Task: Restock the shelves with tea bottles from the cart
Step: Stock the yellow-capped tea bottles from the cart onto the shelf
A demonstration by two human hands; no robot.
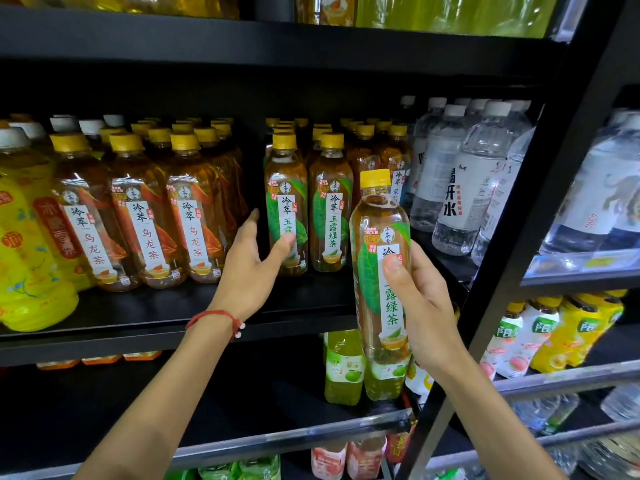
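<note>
Gripping a green-tea bottle (381,216), the right hand (419,303); left hand (249,268) open-fingered, thumb touching a shelved bottle (285,188)

This is a shop's drinks aisle. The black middle shelf (145,306) carries tight rows of identical oolong tea bottles (138,216), every label facing out. Matching green tea bottles (330,209) stand further right on that shelf, and water bottles (450,174) fill its right end. Above the middle shelf stand more yellow drinks (450,15); below it stand green juice bottles (343,368). A clear price-tag strip (294,441) runs along the shelf edge beneath it. To its right, a second rack (571,282) holds more bottled drinks.
</note>
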